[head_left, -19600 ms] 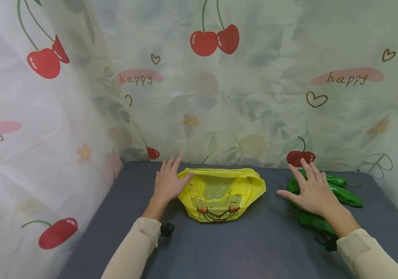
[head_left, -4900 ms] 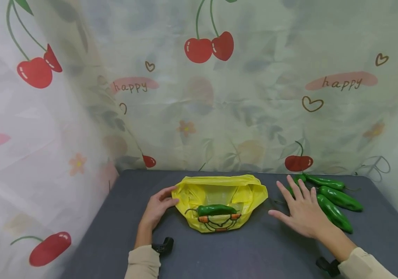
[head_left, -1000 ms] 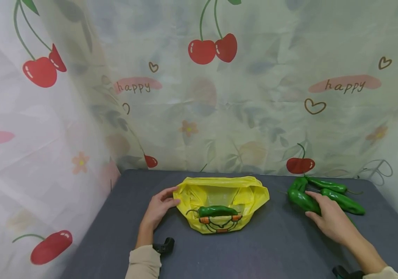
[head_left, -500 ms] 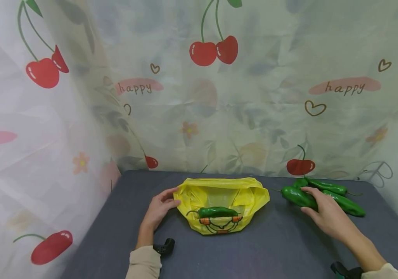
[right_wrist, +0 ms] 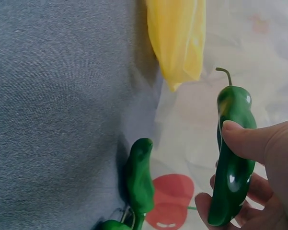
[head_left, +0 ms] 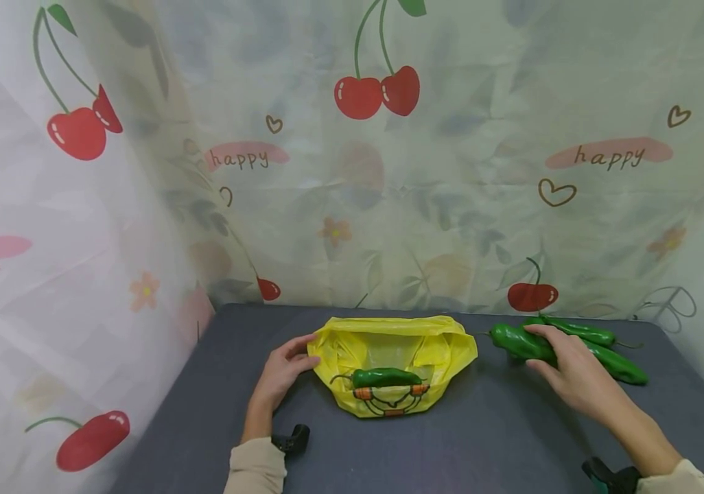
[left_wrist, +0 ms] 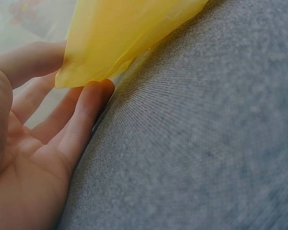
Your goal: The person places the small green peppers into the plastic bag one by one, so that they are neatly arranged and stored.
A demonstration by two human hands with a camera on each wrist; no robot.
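A yellow plastic bag (head_left: 342, 346) with a printed cartoon face lies mouth-open mid-table in the head view. One green pepper (head_left: 385, 377) lies across its lower front, stem to the left. My left hand (head_left: 280, 370) pinches the bag's left edge; in the left wrist view the thumb and fingers (left_wrist: 84, 112) meet at the yellow plastic (left_wrist: 120, 38). Right of the bag, my right hand (head_left: 580, 377) grips another green pepper (head_left: 515, 341) between thumb and fingers. The right wrist view shows this held pepper (right_wrist: 235, 108) raised off the table, its stem toward the bag.
Several more green peppers (head_left: 620, 363) lie behind and beside the right hand at the table's (head_left: 426, 453) back right. A printed curtain (head_left: 451, 206) stands behind the table and along its left. Each wrist wears a black device (head_left: 293, 439).
The right hand, open above the peppers 4.9 s ago, has gripped one and lifted it leftward toward the bag. A pepper lies on the bag that was absent 19.6 s ago. The left hand stays at the edge.
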